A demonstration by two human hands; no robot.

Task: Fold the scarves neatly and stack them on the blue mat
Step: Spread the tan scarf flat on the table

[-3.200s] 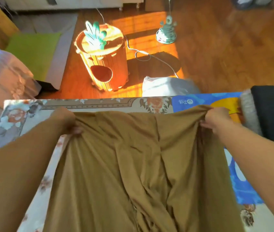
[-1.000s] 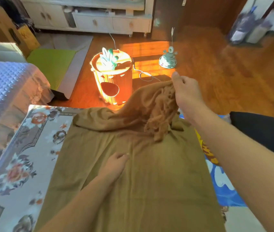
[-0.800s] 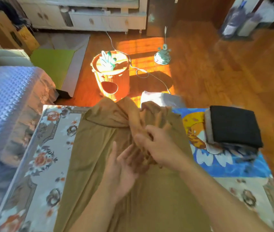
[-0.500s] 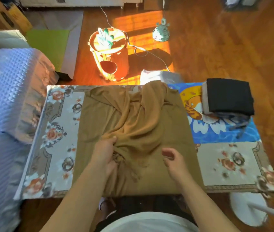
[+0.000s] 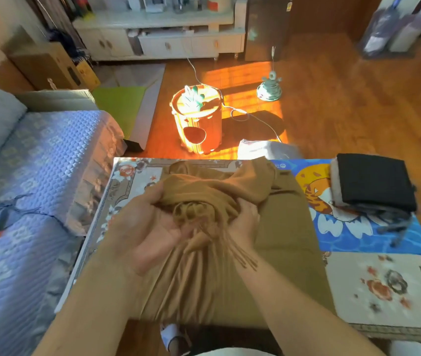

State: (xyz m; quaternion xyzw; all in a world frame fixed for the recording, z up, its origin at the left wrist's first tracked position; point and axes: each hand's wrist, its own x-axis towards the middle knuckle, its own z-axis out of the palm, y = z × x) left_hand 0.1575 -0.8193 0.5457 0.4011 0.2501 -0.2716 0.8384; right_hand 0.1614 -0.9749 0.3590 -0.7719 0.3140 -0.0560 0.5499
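— Two hands on one scarf, that's what I have from here. My left hand [image 5: 142, 227] sits at about nine o'clock of the bunched cloth, thumb over the top and fingers curled under, gripping a wad of the tan scarf [image 5: 281, 240]. My right hand [image 5: 245, 222] is at three o'clock of that same wad, fingers curled into the fabric, pinching it.

— Where does the scarf lie?

— Most of it is spread over the floral table cover [image 5: 384, 286], from the near edge at six o'clock up to the far edge at twelve. The gathered part is lifted between my hands, and its fringe [image 5: 240, 255] hangs down across my right wrist. A loose fold trails up toward one o'clock.

— And the blue mat?

— The blue mat [image 5: 358, 237] is at three o'clock of the scarf, its left edge tucked under the tan cloth. On its far part, at about two o'clock, sits a folded black scarf [image 5: 376, 183] on top of a small stack; I cannot tell what the lower layers are.

— Anything else nearby?

— A bed with a blue quilted cover [image 5: 37, 176] at nine o'clock, and an orange wooden barrel [image 5: 199, 124] on the floor at twelve.
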